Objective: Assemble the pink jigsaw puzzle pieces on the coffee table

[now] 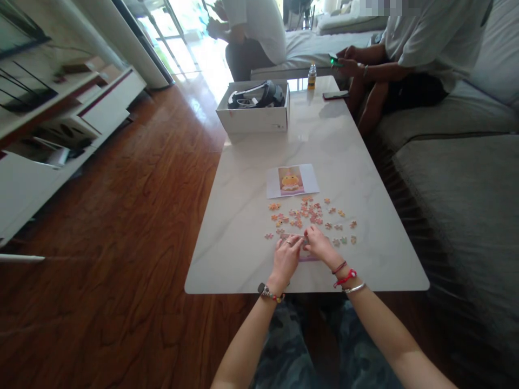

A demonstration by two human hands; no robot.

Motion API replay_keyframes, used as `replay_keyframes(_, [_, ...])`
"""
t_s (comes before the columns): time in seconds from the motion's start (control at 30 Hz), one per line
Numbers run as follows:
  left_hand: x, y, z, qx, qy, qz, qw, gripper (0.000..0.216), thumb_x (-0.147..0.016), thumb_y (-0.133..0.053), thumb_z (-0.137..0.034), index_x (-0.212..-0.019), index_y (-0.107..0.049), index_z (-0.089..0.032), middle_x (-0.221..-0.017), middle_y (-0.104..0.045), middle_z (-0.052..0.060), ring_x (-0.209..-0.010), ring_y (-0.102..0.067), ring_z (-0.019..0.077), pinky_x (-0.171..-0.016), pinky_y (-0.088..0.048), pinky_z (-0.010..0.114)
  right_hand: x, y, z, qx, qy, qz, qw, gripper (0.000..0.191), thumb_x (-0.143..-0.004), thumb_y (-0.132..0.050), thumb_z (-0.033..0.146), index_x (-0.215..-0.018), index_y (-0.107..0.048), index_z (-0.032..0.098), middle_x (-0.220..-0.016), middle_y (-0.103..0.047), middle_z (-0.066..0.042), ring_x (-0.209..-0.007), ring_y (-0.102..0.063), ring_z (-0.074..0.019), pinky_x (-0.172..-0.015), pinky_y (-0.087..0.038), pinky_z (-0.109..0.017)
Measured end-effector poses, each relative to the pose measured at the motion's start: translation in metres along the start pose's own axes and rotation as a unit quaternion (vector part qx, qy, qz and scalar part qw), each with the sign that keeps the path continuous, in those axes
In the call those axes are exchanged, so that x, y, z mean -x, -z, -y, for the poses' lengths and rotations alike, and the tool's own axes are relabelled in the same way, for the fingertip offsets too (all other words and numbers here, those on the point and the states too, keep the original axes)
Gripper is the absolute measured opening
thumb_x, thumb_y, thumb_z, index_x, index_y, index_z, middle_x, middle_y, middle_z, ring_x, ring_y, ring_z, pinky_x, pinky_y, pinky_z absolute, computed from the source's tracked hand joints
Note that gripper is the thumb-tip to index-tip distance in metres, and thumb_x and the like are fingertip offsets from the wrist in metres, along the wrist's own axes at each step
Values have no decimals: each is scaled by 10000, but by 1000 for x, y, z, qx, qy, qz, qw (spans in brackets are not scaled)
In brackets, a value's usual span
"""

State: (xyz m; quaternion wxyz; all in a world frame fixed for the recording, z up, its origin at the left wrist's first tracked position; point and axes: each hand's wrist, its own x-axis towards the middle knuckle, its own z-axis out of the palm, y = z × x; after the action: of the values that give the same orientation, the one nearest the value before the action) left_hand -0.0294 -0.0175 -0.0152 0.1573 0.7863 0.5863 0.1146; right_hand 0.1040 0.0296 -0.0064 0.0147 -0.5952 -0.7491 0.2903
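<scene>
Loose jigsaw puzzle pieces (314, 212) in pink, orange and pale tones lie scattered on the white marble-look table (239, 227). Close to the near edge is a partly joined puzzle section (308, 258), mostly covered by my hands. My left hand (287, 254) rests over its left side, fingers stretched forward. From the right, my right hand (319, 243) meets it with thumb and fingers pinched together at a puzzle piece, which is largely hidden. Just beyond the pieces lies a printed reference picture (291, 180) of a yellow-orange figure on a white sheet.
Farther up the table stand an open white box (255, 120) holding a dark device (259, 96), a small bottle (312, 76) and a phone (335, 95). One person (433, 48) sits on the grey sofa (466, 178) with a phone; another person (259, 32) sits beyond the box.
</scene>
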Motion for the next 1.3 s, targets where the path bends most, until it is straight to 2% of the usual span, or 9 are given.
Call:
replay_keyframes(0.23, [1, -5, -1, -4, -2, 10, 1000, 404, -838, -348, -129, -1200, -474, -257, -1264, -488, 57, -1203, -394, 184, -977, -307, 360, -13, 0, -5, -9, 21, 14, 1000, 288, -634, -607, 100, -899, -498, 131, -955, -516, -97, -904, -503, -186, -752, -401, -270])
replay_keyframes(0.57, [2, -7, 2, -9, -15, 10, 1000, 422, -826, -358, -115, -1213, -459, -250, -1287, -465, 51, -1211, -382, 192, -939, -331, 351, -21, 1, -4, 6, 68, 14, 998, 272, -586, -643, 106, -841, -549, 83, -923, -555, -138, -826, -525, -196, -703, -411, -275])
replay_keyframes(0.7, [1, -6, 1, -5, -8, 5, 1000, 425, -817, -366, -106, -1203, -473, -248, -1272, -480, 59, -1184, -414, 192, -919, -343, 347, -21, -1, -6, -7, 84, 11, 996, 174, -614, -598, 85, -783, -568, 110, -813, -596, -90, -781, -541, -179, -660, -404, -250])
replay_keyframes(0.93, [0, -5, 1, -8, -5, 1, 1000, 442, -809, -376, -106, -1209, -460, -275, -1262, -491, 37, -1151, -444, 174, -904, -340, 337, -18, -1, -17, -46, 78, -20, 996, 158, -638, -578, 58, -773, -595, 138, -659, -599, -9, -610, -534, -111, -562, -384, -197])
replay_keyframes(1.1, [1, -7, 0, -7, 11, 2, 1000, 479, -792, -368, -84, -1242, -412, -241, -1291, -459, 53, -1181, -413, 165, -899, -345, 317, -17, -6, -21, -54, 88, -58, 993, 158, -621, -573, 6, -711, -604, 132, -742, -593, -33, -673, -533, -117, -628, -409, -212])
replay_keyframes(1.3, [-1, -4, 2, 43, 53, 36, 997, 495, -758, -359, -38, -1218, -415, -212, -1269, -480, 72, -1142, -452, 152, -904, -344, 305, -14, -12, -24, -60, 98, -80, 990, 73, -659, -595, 61, -672, -616, 129, -772, -568, -43, -677, -526, -118, -655, -425, -227])
